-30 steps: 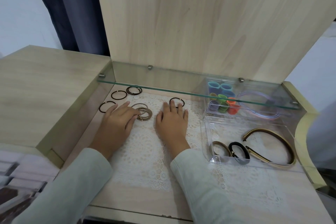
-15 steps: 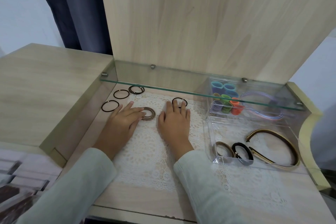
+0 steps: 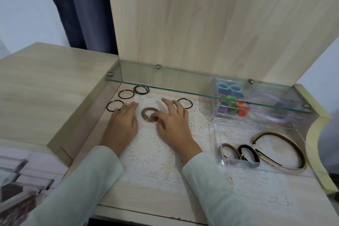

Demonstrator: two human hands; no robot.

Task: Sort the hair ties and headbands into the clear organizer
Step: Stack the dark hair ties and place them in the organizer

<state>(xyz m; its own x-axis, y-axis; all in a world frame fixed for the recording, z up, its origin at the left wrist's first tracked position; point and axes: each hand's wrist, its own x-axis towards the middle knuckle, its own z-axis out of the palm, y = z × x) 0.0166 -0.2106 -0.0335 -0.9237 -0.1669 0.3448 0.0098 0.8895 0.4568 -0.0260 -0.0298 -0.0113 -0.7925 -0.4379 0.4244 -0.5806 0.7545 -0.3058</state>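
Where glass shelf (image 3: 183, 82) overlaps it, the organizer (image 3: 216, 134) blurs.

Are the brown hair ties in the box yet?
Out: the brown hair ties lie on the lace mat by the right hand, outside the clear organizer.

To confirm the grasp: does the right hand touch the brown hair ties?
Touching. The head view shows the right hand with a fingertip on the brown hair ties.

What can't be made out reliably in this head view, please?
Head view:
- Tan tie bundle: count unclear; strands overlap, fingers of the right hand cover one edge.
- Coloured ties: the glass shelf edge crosses them.
- Lavender headbands: blurred behind shelf and organizer walls.
- Grey shape at right: cut off by frame.
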